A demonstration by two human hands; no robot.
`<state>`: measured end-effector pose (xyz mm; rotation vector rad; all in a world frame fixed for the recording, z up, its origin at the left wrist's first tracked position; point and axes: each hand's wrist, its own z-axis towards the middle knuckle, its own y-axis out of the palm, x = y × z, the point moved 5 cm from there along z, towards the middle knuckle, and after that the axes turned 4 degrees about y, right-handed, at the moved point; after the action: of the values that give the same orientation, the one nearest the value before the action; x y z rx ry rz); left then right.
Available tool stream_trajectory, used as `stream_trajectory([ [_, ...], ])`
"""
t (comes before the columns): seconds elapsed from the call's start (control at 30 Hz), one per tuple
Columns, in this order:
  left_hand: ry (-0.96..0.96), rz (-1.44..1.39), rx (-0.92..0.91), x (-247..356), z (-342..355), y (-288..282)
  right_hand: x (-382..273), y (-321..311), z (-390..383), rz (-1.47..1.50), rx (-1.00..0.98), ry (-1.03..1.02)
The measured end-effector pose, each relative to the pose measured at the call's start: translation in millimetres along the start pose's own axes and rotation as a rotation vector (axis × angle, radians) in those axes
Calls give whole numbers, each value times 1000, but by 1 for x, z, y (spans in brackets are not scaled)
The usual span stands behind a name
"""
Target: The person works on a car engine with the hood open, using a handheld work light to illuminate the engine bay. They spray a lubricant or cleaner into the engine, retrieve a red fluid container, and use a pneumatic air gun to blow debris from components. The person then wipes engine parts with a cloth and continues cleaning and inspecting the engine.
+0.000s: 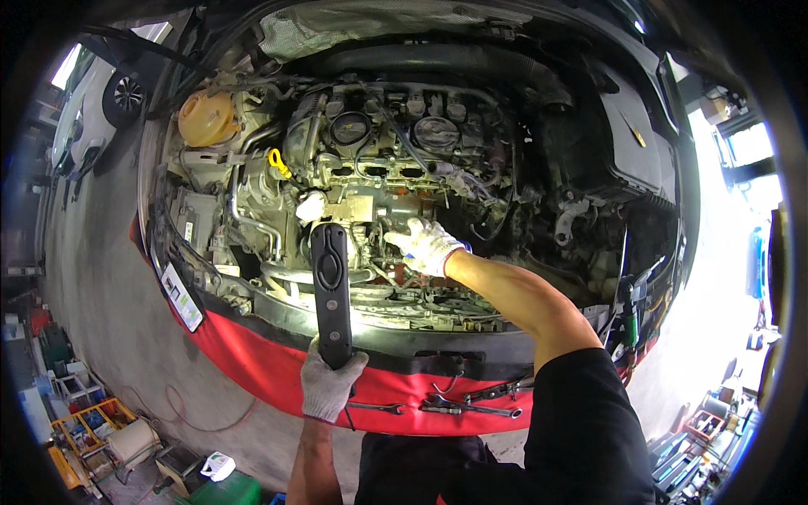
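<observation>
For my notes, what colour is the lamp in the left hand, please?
The lamp is black, as the head view shows.

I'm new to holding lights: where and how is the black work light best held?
Probably the lower end of the black work light, from the person's side, as the left grip has it: its long, slim body points away, leaving that end nearest.

Car wheel (128, 94) at upper left, yellow crate (111, 411), apparently a green box (231, 491)

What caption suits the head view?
Gray-gloved left hand holds long black lamp; white-gloved right hand over grimy metal engine.
</observation>
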<state>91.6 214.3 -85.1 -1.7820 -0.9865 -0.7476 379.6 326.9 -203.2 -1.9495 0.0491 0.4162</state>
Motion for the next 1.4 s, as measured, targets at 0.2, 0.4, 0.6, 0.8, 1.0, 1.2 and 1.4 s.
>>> stream_trajectory([
  [0.2,-30,58,-37,18,-3,-3,12,-2,-11,-18,-82,55],
  [0.4,92,59,-32,7,1,-2,61,-44,-73,323,-46,472],
  [0.6,65,72,-36,2,2,-4,104,-24,-73,336,87,492],
  [0.8,18,65,-66,5,3,-3,106,-7,-46,348,81,508],
  [1.0,-12,110,-87,1,4,-5,104,-8,-35,336,83,479],
  [1.2,58,82,-50,2,4,-4,104,-5,-25,250,44,472],
  [1.4,57,105,-56,5,4,-5,96,-23,-37,302,-77,426],
])
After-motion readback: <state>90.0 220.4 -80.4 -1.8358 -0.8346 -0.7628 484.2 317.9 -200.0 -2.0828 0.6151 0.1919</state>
